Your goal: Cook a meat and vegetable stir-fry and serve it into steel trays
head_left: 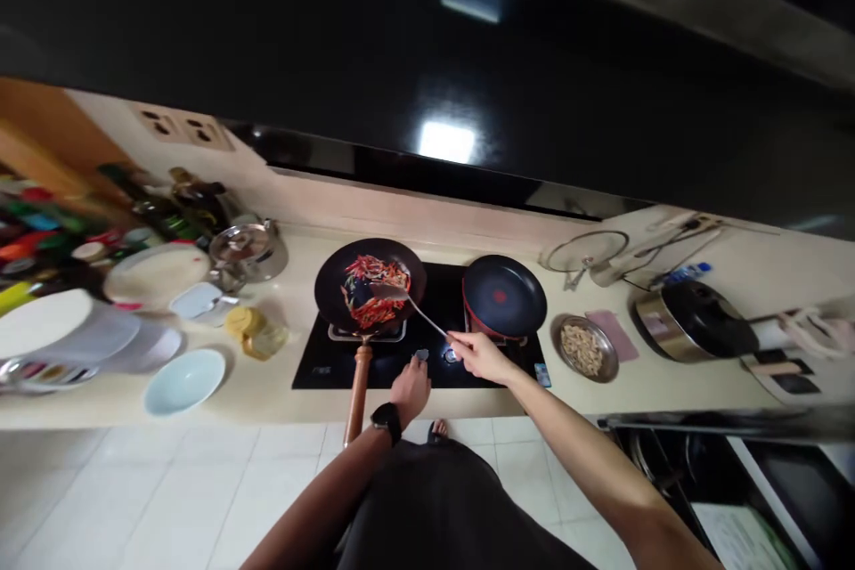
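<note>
A black wok point(334, 280) with red, orange and dark vegetable strips point(374, 289) sits on the left burner of the black hob point(427, 347). Its wooden handle point(359, 392) sticks out toward me. My right hand point(481, 356) is closed on the handle of a metal spatula point(407, 298), whose blade lies in the vegetables. My left hand point(410, 390), with a black watch at the wrist, has its fingers pinched on the left hob knob point(420, 355). An empty black frying pan point(504, 294) stands on the right burner.
A metal bowl of pale chopped food point(582, 347) lies right of the hob, a rice cooker point(695, 321) beyond it. Left of the hob are a light blue bowl point(185, 380), white plates point(153, 276), a lidded steel pot point(250, 249) and bottles point(166, 205). The hood hangs overhead.
</note>
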`<control>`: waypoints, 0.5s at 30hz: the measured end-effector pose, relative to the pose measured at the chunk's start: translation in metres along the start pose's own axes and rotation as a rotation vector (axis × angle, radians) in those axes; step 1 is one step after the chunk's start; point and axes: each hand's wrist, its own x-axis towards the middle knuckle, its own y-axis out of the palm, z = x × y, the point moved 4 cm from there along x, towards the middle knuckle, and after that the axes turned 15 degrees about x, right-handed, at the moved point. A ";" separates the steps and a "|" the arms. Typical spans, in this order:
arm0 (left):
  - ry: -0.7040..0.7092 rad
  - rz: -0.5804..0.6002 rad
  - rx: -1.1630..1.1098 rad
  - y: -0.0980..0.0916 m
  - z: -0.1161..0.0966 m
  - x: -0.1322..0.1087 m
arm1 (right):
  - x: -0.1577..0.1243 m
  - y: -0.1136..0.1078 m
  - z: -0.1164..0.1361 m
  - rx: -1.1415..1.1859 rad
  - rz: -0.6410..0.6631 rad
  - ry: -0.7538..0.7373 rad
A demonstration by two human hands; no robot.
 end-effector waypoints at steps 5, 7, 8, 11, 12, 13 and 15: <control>-0.011 0.001 0.101 0.017 0.002 0.010 | -0.046 -0.012 -0.012 0.351 -0.002 0.001; 0.044 -0.025 0.091 0.022 -0.008 0.010 | -0.077 -0.038 -0.012 0.343 -0.083 -0.037; 0.078 -0.036 0.068 0.025 -0.017 0.010 | -0.095 -0.055 -0.013 0.307 -0.136 -0.060; 0.159 -0.035 -0.031 0.035 -0.054 0.013 | -0.154 -0.114 -0.019 0.123 -0.308 -0.113; 0.167 -0.032 -0.062 0.039 -0.069 0.015 | -0.173 -0.135 -0.025 0.064 -0.364 -0.115; 0.160 -0.029 -0.090 0.043 -0.082 0.018 | -0.192 -0.158 -0.034 0.014 -0.425 -0.114; 0.109 -0.035 -0.138 0.051 -0.105 0.027 | -0.227 -0.205 -0.059 -0.070 -0.539 -0.100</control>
